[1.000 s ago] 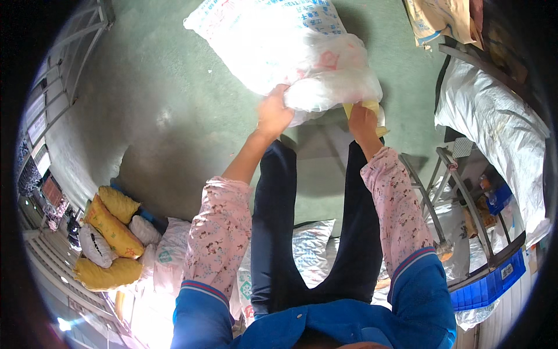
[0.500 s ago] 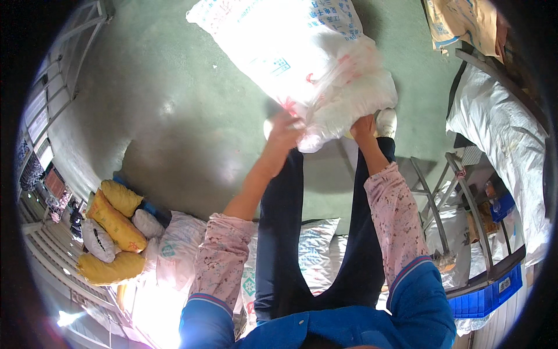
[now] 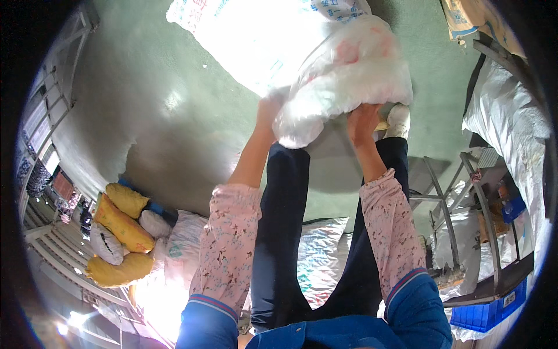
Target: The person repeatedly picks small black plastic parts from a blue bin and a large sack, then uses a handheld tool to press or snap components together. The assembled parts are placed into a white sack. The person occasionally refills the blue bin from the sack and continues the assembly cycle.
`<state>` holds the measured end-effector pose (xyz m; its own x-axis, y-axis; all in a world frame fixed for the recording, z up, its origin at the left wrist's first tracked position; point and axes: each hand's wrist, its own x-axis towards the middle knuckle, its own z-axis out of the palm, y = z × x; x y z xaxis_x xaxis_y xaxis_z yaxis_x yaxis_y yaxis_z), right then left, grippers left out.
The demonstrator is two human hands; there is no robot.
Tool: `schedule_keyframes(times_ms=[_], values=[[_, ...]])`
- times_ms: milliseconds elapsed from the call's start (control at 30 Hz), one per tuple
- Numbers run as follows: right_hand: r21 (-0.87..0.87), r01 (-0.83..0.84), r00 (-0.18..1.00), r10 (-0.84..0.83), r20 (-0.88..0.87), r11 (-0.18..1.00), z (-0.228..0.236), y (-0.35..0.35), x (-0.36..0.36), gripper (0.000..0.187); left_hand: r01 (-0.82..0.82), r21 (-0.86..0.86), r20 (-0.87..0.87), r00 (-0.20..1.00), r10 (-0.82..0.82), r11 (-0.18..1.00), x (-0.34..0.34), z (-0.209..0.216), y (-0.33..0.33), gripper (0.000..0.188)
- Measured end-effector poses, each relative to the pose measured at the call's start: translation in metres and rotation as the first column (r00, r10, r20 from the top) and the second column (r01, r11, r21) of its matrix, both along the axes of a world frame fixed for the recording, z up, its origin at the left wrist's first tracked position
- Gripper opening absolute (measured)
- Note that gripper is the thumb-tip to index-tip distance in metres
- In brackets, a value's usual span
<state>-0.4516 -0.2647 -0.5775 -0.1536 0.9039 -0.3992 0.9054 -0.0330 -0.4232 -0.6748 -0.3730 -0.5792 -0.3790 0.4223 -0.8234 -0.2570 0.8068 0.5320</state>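
A large white woven sack (image 3: 256, 41) with blue and red print lies on the floor in front of my feet. At its near end bulges a clear plastic bag (image 3: 349, 75) with pinkish-red marks, filled with something I cannot make out. My right hand (image 3: 364, 123) has its fingers curled in at the plastic bag's near edge, beside my white shoe (image 3: 399, 121). On the other side, my left hand (image 3: 271, 113) is against the sack and the bag's left end; its fingers are blurred and partly hidden behind the plastic.
Yellow and white stuffed sacks (image 3: 125, 224) are heaped at the left behind me. A metal frame (image 3: 450, 218) and a blue plastic crate (image 3: 488, 308) stand at the right, near a long white-covered bulk (image 3: 504, 116). A brown paper sack (image 3: 479, 20) lies far right.
The plastic bag has shifted up and spread to the right, its left end swinging left. My left hand has moved left and slightly up; my right hand stays at the bag's near edge.
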Motion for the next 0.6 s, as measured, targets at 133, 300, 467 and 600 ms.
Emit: schedule_keyframes(times_ms=[133, 300, 467, 600], values=[[0.053, -0.1, 0.993, 0.103, -0.062, 0.994, 0.006, 0.001, 0.005, 0.046, 0.173, -0.252, -0.189, 0.956, -0.224, 0.952, -0.004, 0.089, 0.02, 0.03], [0.033, -0.151, 0.96, 0.154, -0.234, 0.988, 0.019, 0.009, 0.047, 0.045, 0.478, 0.038, -0.133, 0.873, -0.469, 0.878, 0.038, 0.21, 0.122, 0.04], [0.052, -0.122, 0.952, 0.131, -0.277, 0.991, 0.042, 0.053, 0.082, 0.044, 0.302, 0.184, -0.038, 0.953, -0.3, 0.935, 0.072, 0.215, 0.136, 0.039], [0.022, -0.108, 0.949, 0.11, -0.297, 0.994, 0.012, 0.088, 0.06, 0.044, 0.177, 0.146, 0.041, 0.982, -0.185, 0.973, 0.06, 0.212, 0.143, 0.039]])
